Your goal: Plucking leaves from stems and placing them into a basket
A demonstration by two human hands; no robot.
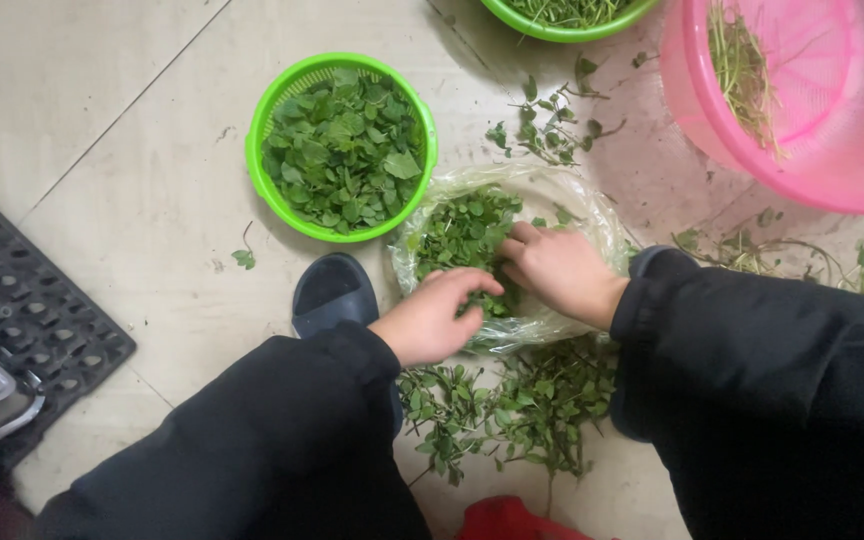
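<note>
Kneeling over a tiled floor (132, 230), pink tub (812, 110) top right, full green basket (344, 145) just above a clear plastic bag (592, 215) of loose leaves (462, 235). Both left hand (432, 318) and right hand (560, 270) sit in the bag, fingers loosely curled on leaves; light, limp, bruisable, so pinch small bunches. Free floor lies left; stems (512, 410) crowd below.

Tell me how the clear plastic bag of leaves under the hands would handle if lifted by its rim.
The clear plastic bag looks thin and crumpled, so it would probably sag and fold rather than hold its shape. Its leaves are small and loose, likely light, and might spill from the wide-open mouth. Both the left hand and right hand already press into it, suggesting it yields easily.
</note>
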